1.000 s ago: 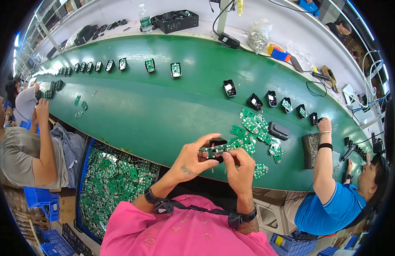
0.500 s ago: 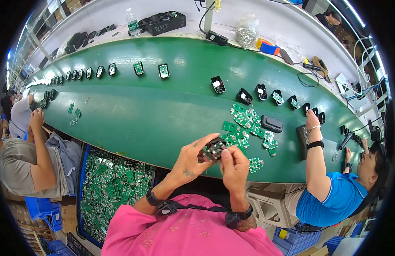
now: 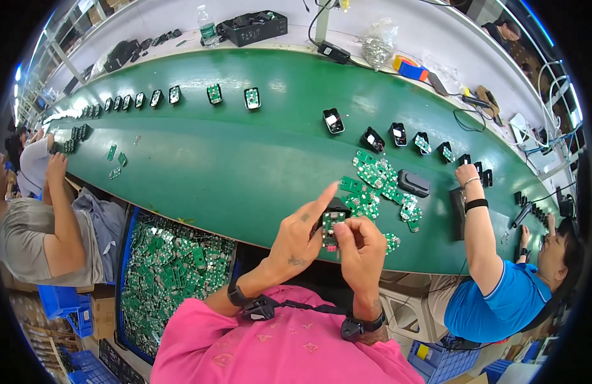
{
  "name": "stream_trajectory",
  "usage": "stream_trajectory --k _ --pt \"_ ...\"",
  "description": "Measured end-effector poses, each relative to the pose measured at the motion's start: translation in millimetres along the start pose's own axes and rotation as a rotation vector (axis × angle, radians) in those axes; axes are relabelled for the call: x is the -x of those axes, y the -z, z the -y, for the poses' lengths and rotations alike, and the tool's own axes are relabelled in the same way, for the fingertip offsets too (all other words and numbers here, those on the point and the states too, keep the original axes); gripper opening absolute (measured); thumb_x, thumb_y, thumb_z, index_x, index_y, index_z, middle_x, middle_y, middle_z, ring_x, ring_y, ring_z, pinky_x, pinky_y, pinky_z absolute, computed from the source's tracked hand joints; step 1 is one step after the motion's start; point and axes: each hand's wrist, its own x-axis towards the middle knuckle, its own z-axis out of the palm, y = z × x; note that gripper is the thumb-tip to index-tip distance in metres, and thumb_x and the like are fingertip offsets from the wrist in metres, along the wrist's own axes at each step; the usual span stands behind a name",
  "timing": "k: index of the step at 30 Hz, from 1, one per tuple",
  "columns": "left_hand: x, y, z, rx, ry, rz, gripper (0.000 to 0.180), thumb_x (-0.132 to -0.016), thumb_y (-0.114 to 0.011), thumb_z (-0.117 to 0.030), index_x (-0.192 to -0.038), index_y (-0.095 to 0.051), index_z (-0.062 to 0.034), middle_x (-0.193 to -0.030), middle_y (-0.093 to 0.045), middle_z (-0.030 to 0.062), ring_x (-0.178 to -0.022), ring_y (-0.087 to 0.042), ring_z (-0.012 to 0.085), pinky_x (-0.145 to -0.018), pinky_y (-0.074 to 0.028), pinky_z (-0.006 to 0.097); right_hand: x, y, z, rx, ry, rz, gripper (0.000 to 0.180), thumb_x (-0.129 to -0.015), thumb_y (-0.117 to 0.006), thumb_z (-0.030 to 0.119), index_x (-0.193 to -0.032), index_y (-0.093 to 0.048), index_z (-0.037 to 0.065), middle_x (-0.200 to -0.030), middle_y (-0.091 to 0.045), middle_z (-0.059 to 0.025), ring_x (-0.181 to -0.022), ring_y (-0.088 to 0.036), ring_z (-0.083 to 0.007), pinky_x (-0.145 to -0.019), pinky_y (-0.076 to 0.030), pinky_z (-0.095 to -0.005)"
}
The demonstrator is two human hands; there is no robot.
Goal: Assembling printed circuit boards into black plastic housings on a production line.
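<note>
Lower centre of frame: left hand [image 3: 300,238] and right hand [image 3: 360,249] both pinching 1 small green circuit board [image 3: 331,228] seated in a black housing [image 3: 336,206], above green belt [image 3: 232,166] edge. Left index extended.

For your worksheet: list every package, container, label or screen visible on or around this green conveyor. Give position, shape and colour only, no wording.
Black box: far white bench, rectangular, open-topped.
Clear plastic bottle: left of the black box, with a green label.
Clear plastic bag: far bench right, lumpy, full of small parts.
Blue tray: below the belt's near edge, heaped with green circuit boards.
Blue crates: floor, lower left.
No screens visible.
</note>
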Motion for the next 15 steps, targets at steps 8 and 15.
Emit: stream_trajectory --k 8,15 --pt "2 3 -2 -0.028 -0.044 0.056 0.059 -0.086 -0.055 0.008 -0.143 -0.05 -0.0068 -0.125 -0.063 0.019 -0.09 -0.068 0.0263 -0.077 -0.055 0.035 -6 2 -5 -0.165 -0.185 -0.028 0.016 -0.096 -0.069 0.013 -0.089 -0.065 -0.001 -0.074 -0.064 -0.001 -0.059 -0.058 -0.0062 -0.052 -0.048 -0.0213" --pt "3 4 -3 0.346 0.222 0.127 0.049 -0.093 -0.054 0.001 -0.141 -0.051 -0.0045 -0.117 -0.062 0.0141 -0.082 -0.066 0.0156 -0.07 -0.055 0.029 -7 -3 -5 -0.092 -0.218 -0.052 0.019 -0.094 -0.073 0.013 -0.087 -0.064 -0.002 -0.073 -0.065 -0.0024 -0.059 -0.059 -0.0063 -0.052 -0.047 -0.0228"
